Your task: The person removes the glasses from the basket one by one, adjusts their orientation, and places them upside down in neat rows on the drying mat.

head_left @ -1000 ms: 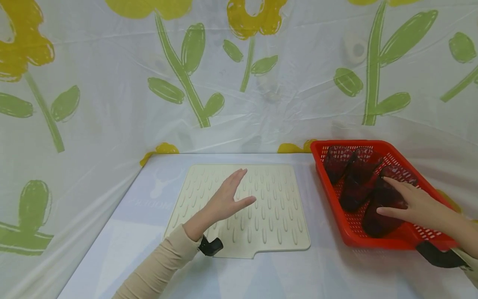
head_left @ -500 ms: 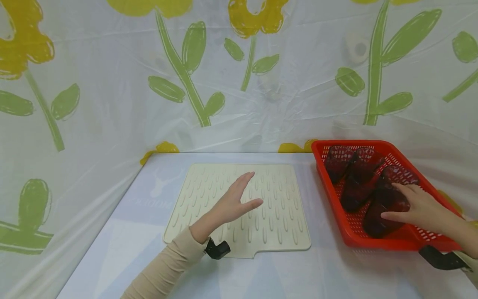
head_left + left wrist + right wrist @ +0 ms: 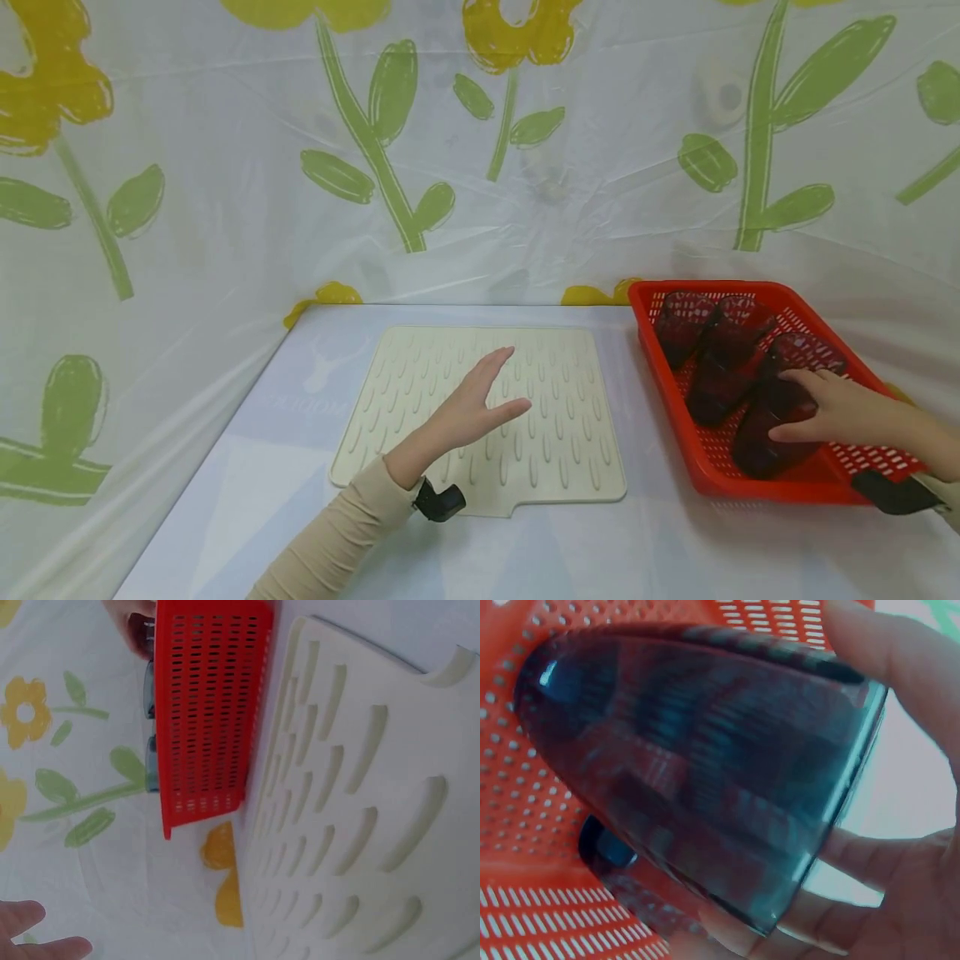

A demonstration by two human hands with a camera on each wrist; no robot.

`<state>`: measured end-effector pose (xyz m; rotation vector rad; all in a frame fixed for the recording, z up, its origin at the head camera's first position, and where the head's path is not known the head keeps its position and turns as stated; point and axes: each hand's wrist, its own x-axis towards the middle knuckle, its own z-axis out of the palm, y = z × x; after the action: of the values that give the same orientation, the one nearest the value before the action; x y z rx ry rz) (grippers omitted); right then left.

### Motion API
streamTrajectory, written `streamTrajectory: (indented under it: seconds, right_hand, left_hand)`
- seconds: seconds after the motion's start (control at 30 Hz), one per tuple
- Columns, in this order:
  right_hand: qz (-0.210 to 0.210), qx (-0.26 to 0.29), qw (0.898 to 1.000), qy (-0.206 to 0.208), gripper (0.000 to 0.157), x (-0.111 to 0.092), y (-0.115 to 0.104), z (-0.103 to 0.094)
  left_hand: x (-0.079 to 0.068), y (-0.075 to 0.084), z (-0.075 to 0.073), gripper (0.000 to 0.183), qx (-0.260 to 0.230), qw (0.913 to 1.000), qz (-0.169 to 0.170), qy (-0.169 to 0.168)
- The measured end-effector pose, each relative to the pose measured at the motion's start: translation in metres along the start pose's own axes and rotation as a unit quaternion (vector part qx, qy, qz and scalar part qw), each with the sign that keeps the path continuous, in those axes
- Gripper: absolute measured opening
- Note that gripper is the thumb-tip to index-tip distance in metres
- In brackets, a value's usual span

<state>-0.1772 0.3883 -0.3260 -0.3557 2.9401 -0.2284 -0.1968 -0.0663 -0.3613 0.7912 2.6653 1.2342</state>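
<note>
"Moved the left hand [image 3: 468,408] slightly rightward over the pale mat [image 3: 555,467] since the earlier frame, and narrowed the gap between thumb and fingers on the right hand [image 3: 847,412]."

"Holding anything with the left?"

"Nothing. Spread thumb and fingers apart above the ridges, well apart from the red basket [image 3: 780,492]."

"And with the right?"

"Gripping the dark tumbler [image 3: 776,408], inside the basket, near its front. Set thumb to one side of the mouth and fingers to the opposite side, presumably to balance the hold on a smooth, rounded wall."

"Why by that end?"

"Probably easiest to reach: lying on its side, mouth facing the palm, narrower base pointing away."

"Lifted clear of the basket floor?"

"Cannot tell from these views."

"And concerning the two other tumblers [image 3: 723,375]?"

"Laid on their sides just beside the gripped one, likely kept from rolling off by the basket walls. Not visibly shifted since the earlier frame."
</note>
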Motion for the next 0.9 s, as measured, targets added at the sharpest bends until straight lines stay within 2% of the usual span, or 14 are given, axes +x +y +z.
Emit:
streamTrajectory:
  seconds: [0.2, 0.47, 0.7, 0.9]
  right_hand:
    - [-0.005, -0.016, 1.0, -0.007, 0.08, 0.005, 0.001, -0.003]
    - [-0.02, -0.022, 0.999, 0.013, 0.074, 0.006, 0.004, -0.006]
    - [-0.013, -0.024, 1.0, -0.003, 0.077, 0.006, 0.0, -0.023]
    - [-0.003, -0.025, 0.999, -0.022, 0.08, 0.007, -0.003, -0.043]
  left_hand:
    - [-0.001, 0.0, 0.0, 0.086, -0.039, 0.9992, -0.005, -0.011]
    - [0.0, -0.001, 0.0, 0.087, -0.041, 0.999, -0.015, -0.007]
    - [0.001, 0.001, -0.001, 0.085, -0.048, 0.9987, -0.017, -0.003]
    - [0.002, -0.001, -0.002, 0.086, -0.074, 0.997, -0.02, 0.011]
